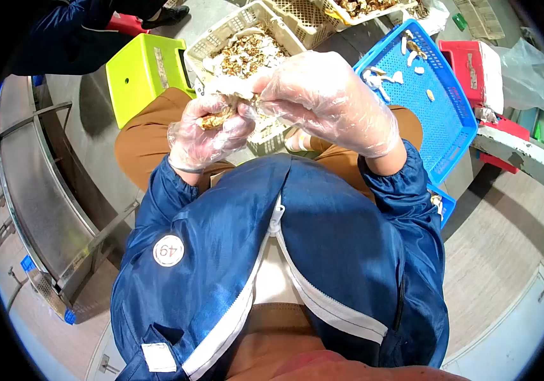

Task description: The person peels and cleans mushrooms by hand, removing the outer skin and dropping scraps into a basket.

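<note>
Both my hands wear clear plastic gloves and meet above a cream crate. My left hand (215, 130) is closed around a mushroom (218, 119), a brown and whitish piece with a ragged look. At its upper end, my right hand (329, 101) has its fingertips pinched together on the pale part (232, 87). The right fingers hide part of what they grip. Below and beyond the hands, the cream crate (197, 58) holds many brown and white pieces (250, 54).
To the right lies a blue perforated tray (453, 136) with several pale pieces. A lime green stool (138, 76) stands left; a red stool (459, 70) is at the far right. Metal framework (37, 178) runs along the left. Another person's dark sleeve (62, 38) is at upper left.
</note>
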Demonstrator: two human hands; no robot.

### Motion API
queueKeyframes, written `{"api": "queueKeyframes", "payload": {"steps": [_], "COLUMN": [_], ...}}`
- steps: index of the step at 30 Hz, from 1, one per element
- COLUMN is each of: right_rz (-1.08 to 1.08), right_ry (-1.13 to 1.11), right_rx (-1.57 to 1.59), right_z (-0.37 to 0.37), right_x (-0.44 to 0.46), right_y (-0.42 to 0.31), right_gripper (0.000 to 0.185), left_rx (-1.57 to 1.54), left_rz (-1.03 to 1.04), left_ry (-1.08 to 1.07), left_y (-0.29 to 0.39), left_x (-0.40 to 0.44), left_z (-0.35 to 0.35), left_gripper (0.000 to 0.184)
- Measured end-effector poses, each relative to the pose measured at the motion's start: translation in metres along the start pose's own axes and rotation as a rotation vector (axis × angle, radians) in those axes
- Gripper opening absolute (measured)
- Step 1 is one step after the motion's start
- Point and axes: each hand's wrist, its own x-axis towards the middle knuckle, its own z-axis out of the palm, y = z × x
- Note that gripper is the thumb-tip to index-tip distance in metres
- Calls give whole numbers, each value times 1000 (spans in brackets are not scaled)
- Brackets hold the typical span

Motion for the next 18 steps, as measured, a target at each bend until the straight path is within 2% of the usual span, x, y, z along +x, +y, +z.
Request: {"api": "queueKeyframes", "payload": {"steps": [3, 7, 12, 14, 15, 17, 18], "right_rz": [-9, 9, 30, 68, 86, 253, 327], "right_ry": [-11, -41, -72, -93, -103, -113, -38], "right_rx": [-6, -24, 3, 98, 145, 241, 283], "right_z": [-1, -4, -6, -8, -9, -12, -10], "right_x": [3, 5, 6, 6, 6, 3, -1], "right_y": [0, -4, -2, 0, 0, 4, 10], "right_gripper": [16, 15, 12, 9, 8, 11, 13], "left_rx": [20, -42, -7, 33, 69, 141, 189], "left_rz": [12, 17, 34, 79, 99, 140, 59], "left_ry": [-14, 90, 73, -15, 12, 67, -101], "left_y": [1, -1, -2, -4, -4, -4, 3], "left_x": [-1, -2, -1, 0, 0, -1, -1], "left_z": [-3, 7, 6, 6, 6, 6, 2], "left_gripper": [41, 39, 38, 37, 37, 38, 41]}}
